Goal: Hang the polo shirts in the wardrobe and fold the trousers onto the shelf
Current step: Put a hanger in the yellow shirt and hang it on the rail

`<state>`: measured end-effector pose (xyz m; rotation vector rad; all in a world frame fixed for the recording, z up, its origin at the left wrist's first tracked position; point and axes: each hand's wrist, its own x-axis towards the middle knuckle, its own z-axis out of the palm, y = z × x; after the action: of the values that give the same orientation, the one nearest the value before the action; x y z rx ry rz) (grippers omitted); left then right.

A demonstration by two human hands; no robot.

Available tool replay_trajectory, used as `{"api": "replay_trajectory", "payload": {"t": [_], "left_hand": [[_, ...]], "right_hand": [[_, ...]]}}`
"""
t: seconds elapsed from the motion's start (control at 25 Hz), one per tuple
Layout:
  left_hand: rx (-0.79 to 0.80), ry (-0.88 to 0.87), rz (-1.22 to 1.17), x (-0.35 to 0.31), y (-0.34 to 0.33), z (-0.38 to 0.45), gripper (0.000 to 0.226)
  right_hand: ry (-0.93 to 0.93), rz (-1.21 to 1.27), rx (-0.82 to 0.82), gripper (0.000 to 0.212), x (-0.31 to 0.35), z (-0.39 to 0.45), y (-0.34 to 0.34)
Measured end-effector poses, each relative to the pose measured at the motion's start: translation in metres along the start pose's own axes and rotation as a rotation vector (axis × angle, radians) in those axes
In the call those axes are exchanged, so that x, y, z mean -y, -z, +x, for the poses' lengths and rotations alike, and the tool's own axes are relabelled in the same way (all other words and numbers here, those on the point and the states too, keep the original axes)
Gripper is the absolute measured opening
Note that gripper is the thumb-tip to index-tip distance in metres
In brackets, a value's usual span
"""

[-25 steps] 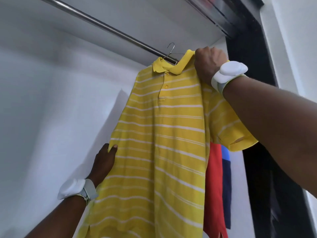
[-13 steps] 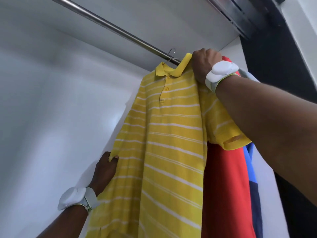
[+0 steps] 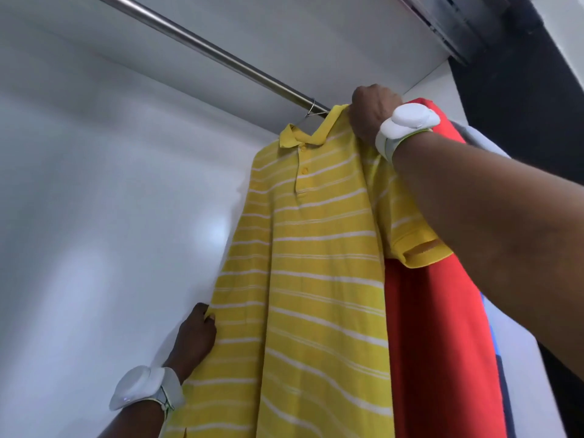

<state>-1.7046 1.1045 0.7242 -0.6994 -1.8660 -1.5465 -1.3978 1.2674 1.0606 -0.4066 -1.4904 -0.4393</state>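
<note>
Overhead, the right hand (image 3: pixel 373 116) is raised to the metal rail (image 3: pixel 202 49) of the wardrobe, its forearm stretching up from the lower right of the view with a white wristband (image 3: pixel 407 128) facing the camera. Its fingers are curled tightly round the shoulder of the yellow striped polo shirt (image 3: pixel 303 279), just beside the collar, gripping the cloth there. A thin wire hanger hook (image 3: pixel 311 107) sits over the rail right next to that hand, and the shirt hangs down from it, front facing out, buttons visible below the collar.

Lower down, the left hand (image 3: pixel 196 336) reaches up from the bottom edge, wrist bent slightly back, another white wristband (image 3: pixel 145 387) on it. Its thumb and fingers pinch the left side edge of the yellow shirt, drawing the fabric a little toward the white back wall (image 3: pixel 94 216) of the wardrobe.

Touching the yellow shirt on its right hangs a red shirt (image 3: pixel 442 327), partly hidden by the right forearm, and past that a strip of blue garment (image 3: pixel 493 336) shows
</note>
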Motion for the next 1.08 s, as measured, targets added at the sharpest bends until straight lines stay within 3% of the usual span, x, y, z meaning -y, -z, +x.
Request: {"api": "replay_trajectory", "payload": {"t": [0.12, 0.28, 0.44, 0.56, 0.72, 0.76, 0.92, 1.08], "left_hand": [[0.058, 0.029, 0.039, -0.001, -0.006, -0.008, 0.014], [0.143, 0.091, 0.097, 0.003, -0.015, -0.025, 0.019], [0.166, 0.18, 0.087, 0.018, -0.014, -0.047, 0.034], [0.233, 0.25, 0.099, 0.027, -0.009, -0.071, 0.056], [0.242, 0.309, 0.092, 0.041, -0.006, -0.089, 0.068], [0.253, 0.306, 0.106, 0.045, -0.006, -0.098, 0.066], [0.301, 0.339, 0.153, 0.061, -0.007, -0.126, 0.067], [0.29, 0.405, 0.177, 0.072, -0.01, -0.168, 0.072]], "right_hand": [[-0.227, 0.264, -0.044, 0.026, -0.014, -0.013, 0.001], [-0.605, 0.917, 0.083, 0.055, -0.026, -0.054, 0.021], [-0.682, 1.254, 0.288, 0.033, -0.018, -0.132, 0.029], [-0.72, 1.306, 0.485, 0.035, -0.008, -0.2, 0.029], [-0.829, 1.264, 0.477, 0.08, 0.005, -0.283, 0.021], [-0.845, 1.224, 0.523, 0.076, 0.008, -0.307, 0.022], [-0.93, 1.117, 0.706, 0.023, 0.014, -0.397, 0.028], [-1.018, 0.977, 0.637, 0.012, 0.015, -0.479, 0.033]]}}
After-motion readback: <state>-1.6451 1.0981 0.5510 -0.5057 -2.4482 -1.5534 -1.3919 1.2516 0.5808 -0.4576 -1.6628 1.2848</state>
